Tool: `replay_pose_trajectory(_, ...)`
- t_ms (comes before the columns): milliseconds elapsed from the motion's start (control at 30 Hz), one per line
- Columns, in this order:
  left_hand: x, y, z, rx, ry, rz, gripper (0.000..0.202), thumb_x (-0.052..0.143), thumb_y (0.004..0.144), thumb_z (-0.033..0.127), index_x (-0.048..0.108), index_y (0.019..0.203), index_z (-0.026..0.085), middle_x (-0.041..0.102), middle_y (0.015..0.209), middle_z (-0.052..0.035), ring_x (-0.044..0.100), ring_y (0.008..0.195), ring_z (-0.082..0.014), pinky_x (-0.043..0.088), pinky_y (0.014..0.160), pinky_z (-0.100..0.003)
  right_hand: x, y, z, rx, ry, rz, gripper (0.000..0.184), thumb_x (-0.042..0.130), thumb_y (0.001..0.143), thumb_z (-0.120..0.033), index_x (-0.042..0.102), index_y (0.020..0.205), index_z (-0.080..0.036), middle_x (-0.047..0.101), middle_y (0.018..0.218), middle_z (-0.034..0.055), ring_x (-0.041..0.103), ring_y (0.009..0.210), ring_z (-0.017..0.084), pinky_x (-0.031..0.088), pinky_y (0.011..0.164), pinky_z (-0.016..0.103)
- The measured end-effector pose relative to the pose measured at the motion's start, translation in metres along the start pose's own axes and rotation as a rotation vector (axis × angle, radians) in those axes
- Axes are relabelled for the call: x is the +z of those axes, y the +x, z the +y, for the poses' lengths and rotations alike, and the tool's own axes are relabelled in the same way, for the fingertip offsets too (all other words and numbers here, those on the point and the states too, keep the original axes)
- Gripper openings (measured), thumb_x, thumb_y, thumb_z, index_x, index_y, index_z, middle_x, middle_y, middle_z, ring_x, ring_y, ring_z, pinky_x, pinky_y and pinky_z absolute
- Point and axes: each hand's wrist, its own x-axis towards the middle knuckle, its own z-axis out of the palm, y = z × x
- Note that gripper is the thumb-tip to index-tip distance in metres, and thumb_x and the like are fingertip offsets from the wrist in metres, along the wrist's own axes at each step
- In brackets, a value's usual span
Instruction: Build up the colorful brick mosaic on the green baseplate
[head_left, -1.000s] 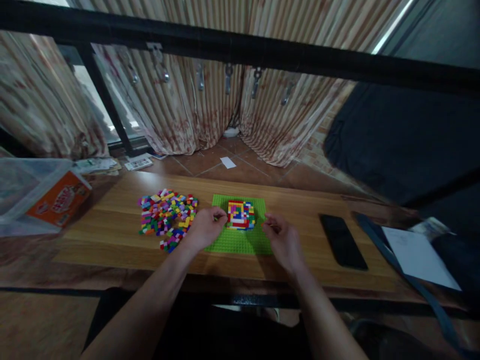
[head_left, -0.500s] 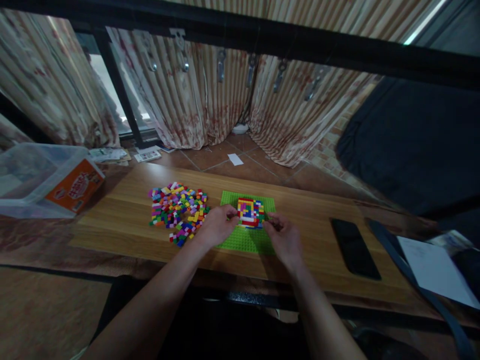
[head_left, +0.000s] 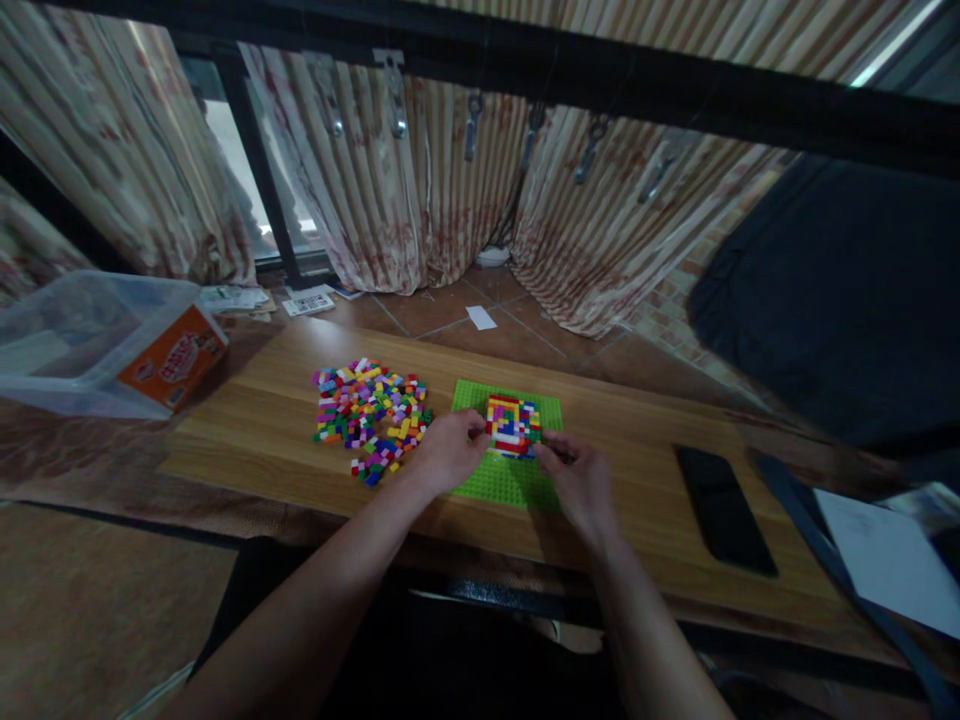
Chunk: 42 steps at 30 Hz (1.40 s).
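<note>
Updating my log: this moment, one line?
brick build: on green baseplate; left hand: at its left; right hand: at its right; loose bricks: on table

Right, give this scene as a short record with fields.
Build: multicoloured plastic-brick block
Base: green studded plastic plate, beneath block
Left hand: bare, near block's left edge
Right hand: bare, near block's right edge
Anything held: cannot tell
Loose: multicoloured plastic bricks, left of plate
Nearby: flat black rectangular phone, right of plate
Surface: brown wooden tabletop
</note>
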Motion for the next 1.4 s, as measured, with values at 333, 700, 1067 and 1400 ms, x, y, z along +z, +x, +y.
replay_pose_trajectory(333,0.0,-0.003,0.006,-0.035,0.028,0.011,0.016,0.054,0.085,0.018,0.069,0.089,0.015,0.074,0.088,-0.0062,0.067,0.08,-0.0168,0.049,0.073,-0.026,0.002,-0.001,-0.008,0.196,0.282,0.001,0.042,0.087,0.046,-0.039,0.07,0.077,-0.016,0.069,0.063,0.0002,0.064,0.056,0.016,0.057,0.058,0.033)
replay_pose_trajectory(700,-0.016,0.0,-0.011,-0.006,0.014,0.083,0.018,0.055,0.083,0.021,0.07,0.09,0.017,0.074,0.087,-0.004,0.067,0.08,-0.0164,0.051,0.074,-0.025,-0.001,0.001,-0.004,0.277,0.421,-0.084,0.039,0.09,0.048,-0.037,0.069,0.074,-0.016,0.069,0.067,0.0014,0.064,0.058,0.014,0.058,0.063,0.032)
replay_pose_trajectory(1067,-0.071,0.001,-0.058,-0.009,0.08,0.072,0.02,0.052,0.075,0.016,0.072,0.078,0.016,0.074,0.078,-0.0026,0.067,0.077,-0.0166,0.052,0.071,-0.025,-0.017,0.01,-0.001,0.342,0.373,0.024,0.028,0.081,0.065,-0.041,0.066,0.071,-0.018,0.067,0.065,0.0028,0.059,0.052,0.012,0.052,0.049,0.023)
replay_pose_trajectory(1400,-0.074,-0.012,-0.044,-0.066,0.413,-0.067,0.019,0.057,0.072,0.018,0.075,0.072,0.021,0.074,0.072,-0.0017,0.067,0.074,-0.0179,0.049,0.07,-0.025,-0.01,0.01,0.001,0.296,0.303,0.008,0.033,0.082,0.061,-0.045,0.069,0.075,-0.018,0.069,0.066,0.0031,0.06,0.054,0.013,0.05,0.05,0.024)
